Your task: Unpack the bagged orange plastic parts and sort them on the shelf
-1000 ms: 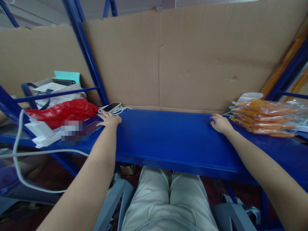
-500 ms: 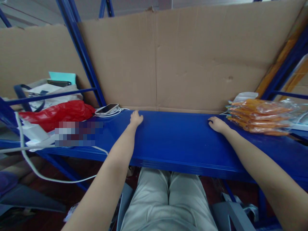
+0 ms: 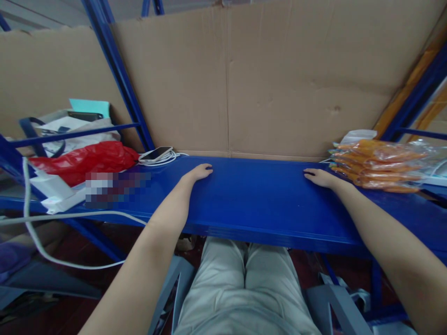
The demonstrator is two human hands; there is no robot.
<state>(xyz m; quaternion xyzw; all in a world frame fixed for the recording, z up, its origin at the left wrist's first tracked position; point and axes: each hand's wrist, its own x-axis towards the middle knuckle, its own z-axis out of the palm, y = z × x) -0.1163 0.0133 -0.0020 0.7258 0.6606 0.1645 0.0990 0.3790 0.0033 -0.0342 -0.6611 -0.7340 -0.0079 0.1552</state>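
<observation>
Left hand (image 3: 199, 172), right hand (image 3: 319, 177), wide shelf (image 3: 258, 195) between

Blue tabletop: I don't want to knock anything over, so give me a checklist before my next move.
1. Left hand unloaded: ok, nothing visible in it.
2. Right hand unloaded: ok, nothing visible in it.
3. Right hand clear of the bagged orange stack: cannot tell, they look close.
4. Phone off the coiled cable: not ok, it lies on it.
5. Loose white cable kept behind the blue tabletop's front edge: not ok, it loops below.
</observation>
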